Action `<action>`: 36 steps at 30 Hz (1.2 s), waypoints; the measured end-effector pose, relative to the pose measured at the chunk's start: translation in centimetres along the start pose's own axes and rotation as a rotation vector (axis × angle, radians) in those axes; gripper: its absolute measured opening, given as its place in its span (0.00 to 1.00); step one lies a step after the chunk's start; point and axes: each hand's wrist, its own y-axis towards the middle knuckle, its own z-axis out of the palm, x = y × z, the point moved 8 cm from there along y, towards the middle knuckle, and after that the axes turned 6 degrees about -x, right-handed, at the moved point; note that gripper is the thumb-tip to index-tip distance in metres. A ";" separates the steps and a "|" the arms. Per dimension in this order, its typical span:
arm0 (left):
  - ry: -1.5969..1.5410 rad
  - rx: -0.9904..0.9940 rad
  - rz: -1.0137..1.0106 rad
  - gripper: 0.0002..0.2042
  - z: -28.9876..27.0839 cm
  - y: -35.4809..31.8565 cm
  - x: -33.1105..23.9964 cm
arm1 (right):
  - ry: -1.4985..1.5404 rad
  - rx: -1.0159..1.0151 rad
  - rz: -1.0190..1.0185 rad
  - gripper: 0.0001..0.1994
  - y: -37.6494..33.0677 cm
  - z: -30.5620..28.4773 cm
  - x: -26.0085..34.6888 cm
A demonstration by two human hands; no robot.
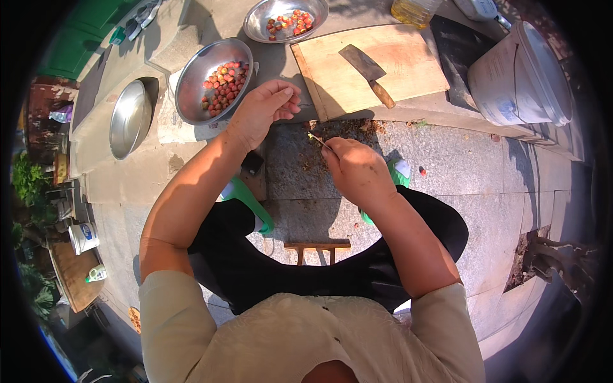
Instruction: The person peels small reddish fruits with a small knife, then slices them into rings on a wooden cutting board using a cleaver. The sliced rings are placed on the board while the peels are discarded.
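Note:
My left hand (267,113) hovers just beside the near edge of a large metal bowl (182,96) of small red fruits (225,86). Its fingers curl loosely, and nothing shows between them. To its right, my right hand (361,169) is closed around a thin stick-like tool (326,146); a small pale-green bit (311,135) shows at the tip. Both hands are above the paving, apart from each other. Farther off, a second metal bowl (254,27) contains red fruits that look cut or trimmed.
A cleaver (364,62) lies on a wooden cutting board (415,57) on the ledge. An empty-looking metal basin (128,121) leans at left. A white bucket (504,83) stands at right. Debris (313,153) and a fallen fruit (422,171) lie on the paving.

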 end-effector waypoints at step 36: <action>0.324 0.071 -0.070 0.08 3.2 -6.1 3.4 | -0.308 0.096 -0.052 0.07 0.0 -1.7 -0.4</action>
